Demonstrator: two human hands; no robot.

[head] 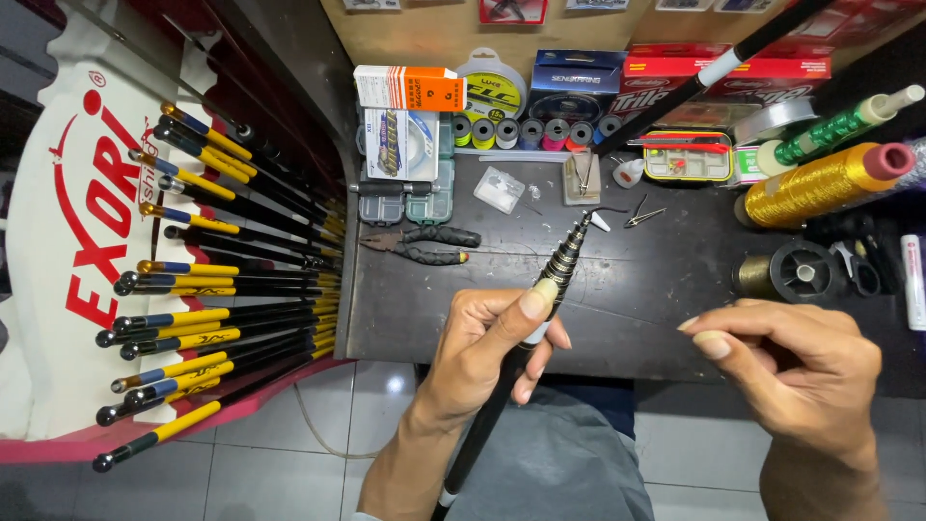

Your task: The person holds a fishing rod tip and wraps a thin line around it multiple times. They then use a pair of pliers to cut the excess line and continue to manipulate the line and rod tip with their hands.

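My left hand (482, 352) grips a black telescopic fishing rod (555, 275) with gold rings near its tip; my thumb presses along the shaft. The rod's thin tip (600, 214) points up toward the back of the dark workbench (637, 289). My right hand (791, 362) hovers to the right of the rod, thumb and forefinger pinched together; whether a fine thread sits between them cannot be told.
A rack of black and yellow rods (222, 280) fills the left. Black pliers (424, 244), small clear boxes (405, 198), line spools (526, 132), a gold thread cone (820, 183), a green spool (839, 125), a black reel (801, 272) and scissors (858, 265) lie on the bench.
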